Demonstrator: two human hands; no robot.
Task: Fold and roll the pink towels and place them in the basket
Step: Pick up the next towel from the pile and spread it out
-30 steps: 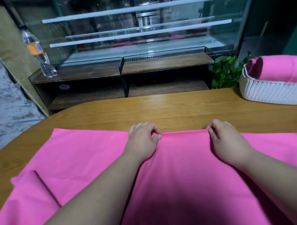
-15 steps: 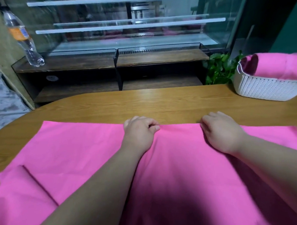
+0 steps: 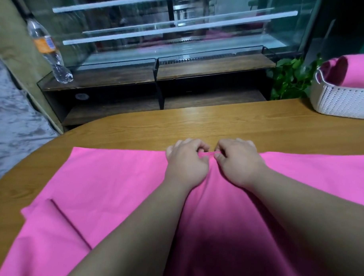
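Table [image 3: 239,123], left grip [image 3: 186,165], right grip [image 3: 238,164] pinching towel [image 3: 113,187]

Wooden table [image 3: 218,122] with a rounded left corner, its bare grain showing along the far side. Behind it, a glass display case [image 3: 201,41] fitted with white shelf rails [image 3: 181,27] stands over a dark wooden ledge [image 3: 212,64] and a lower shelf [image 3: 116,112]; a clear plastic water bottle [image 3: 49,50] (orange label, tilted in this wide-angle view) rests on the ledge's left end. A green leafy plant [image 3: 290,79] rises just past the table's far edge at right, and grey mottled flooring [image 3: 10,119] fills the left margin.
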